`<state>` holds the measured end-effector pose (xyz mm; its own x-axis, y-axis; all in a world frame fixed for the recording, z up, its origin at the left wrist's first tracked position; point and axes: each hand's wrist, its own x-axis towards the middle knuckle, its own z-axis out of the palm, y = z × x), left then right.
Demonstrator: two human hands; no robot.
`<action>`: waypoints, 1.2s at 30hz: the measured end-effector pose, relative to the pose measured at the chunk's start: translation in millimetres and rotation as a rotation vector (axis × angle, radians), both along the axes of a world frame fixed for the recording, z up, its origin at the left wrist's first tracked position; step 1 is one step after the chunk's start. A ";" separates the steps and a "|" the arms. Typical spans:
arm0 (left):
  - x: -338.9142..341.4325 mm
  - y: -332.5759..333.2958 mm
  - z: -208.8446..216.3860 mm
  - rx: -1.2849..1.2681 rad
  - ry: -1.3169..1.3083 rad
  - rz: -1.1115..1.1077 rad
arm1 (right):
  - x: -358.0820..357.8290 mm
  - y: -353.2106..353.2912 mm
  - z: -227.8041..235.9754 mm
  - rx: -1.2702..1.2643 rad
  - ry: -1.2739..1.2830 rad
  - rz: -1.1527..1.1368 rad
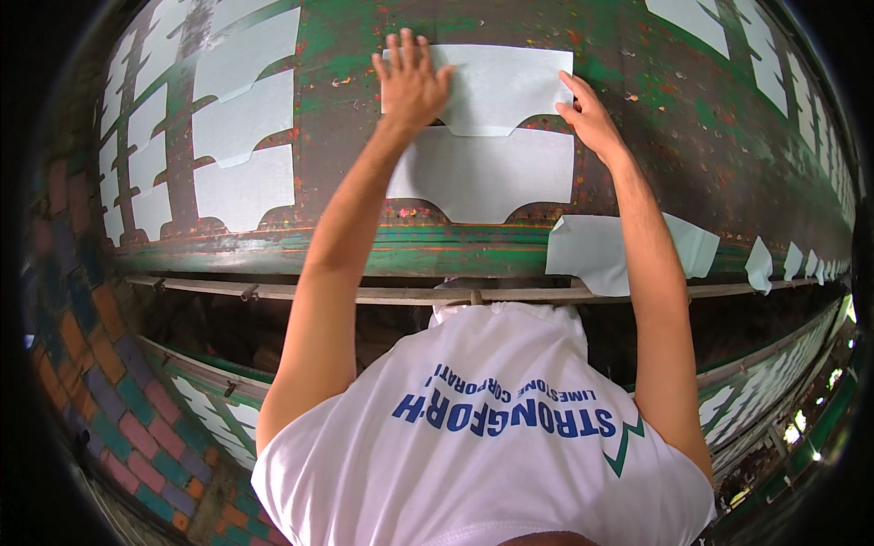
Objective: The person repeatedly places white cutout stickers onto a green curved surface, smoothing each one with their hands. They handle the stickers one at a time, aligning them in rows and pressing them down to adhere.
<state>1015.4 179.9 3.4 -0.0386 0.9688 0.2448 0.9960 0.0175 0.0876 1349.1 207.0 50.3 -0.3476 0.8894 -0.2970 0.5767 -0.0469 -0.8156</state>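
A white cut-out sheet (496,86) with a notched lower edge lies on the dark, paint-stained board in front of me. My left hand (414,84) rests on its upper left corner, palm down and fingers spread. At the sheet's right edge is my right hand (587,114), its thumb and forefinger apart and touching the edge; its other fingers are partly hidden. Just below, a second sheet of the same shape (492,168) lies flat, its top edge overlapped by the first. Whether the sheets are paper or cloth, I cannot tell.
Columns of similar white sheets (244,187) lie on the left, with more at the far right (763,55). A loose sheet (583,255) hangs over the board's near edge, partly behind my right forearm. A rail (382,296) runs along that edge. Multicoloured bricks (137,428) show at lower left.
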 end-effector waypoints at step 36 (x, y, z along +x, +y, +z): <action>249.0 -214.7 54.6 -0.083 -0.337 -0.066 | 322.8 -146.5 34.5 -0.032 -0.038 0.107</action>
